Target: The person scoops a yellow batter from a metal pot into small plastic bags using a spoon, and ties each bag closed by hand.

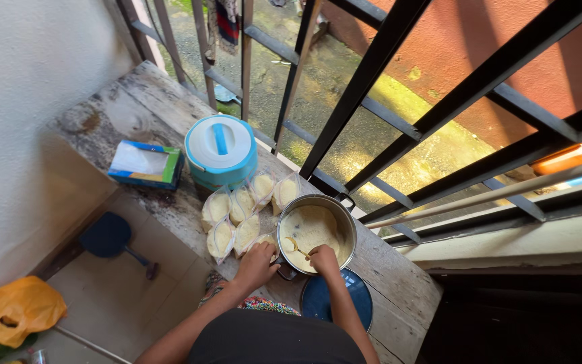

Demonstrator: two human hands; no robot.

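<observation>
Pot [316,229]: steel, holds pale yellow paste; stands on wooden bench [399,276].
Right hand [323,259]: fingers closed around spoon [293,247] dipped in the paste.
Left hand [257,263]: curled at the pot's near rim; cannot tell what it grips.
Filled bags [240,216]: clustered just beyond left hand.
Blue lid [337,300]: beneath right wrist.

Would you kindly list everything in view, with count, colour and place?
Pot: one, metal, holding pale yellow paste, on the wooden counter.
Filled bags: about seven, clear with pale yellow filling, left of the pot.
Cooler jug: one, blue with white lid, behind the bags.
Box: one, blue and white, left of the jug.
Lid: one, dark blue, beside the pot.
Stool: one, dark blue, on the floor.
Plastic bag: one, yellow, floor corner.
Window bars: black, behind.
Left hand: at the pot's rim, on a bag.
Right hand: in the pot, holding a spoon.
</observation>
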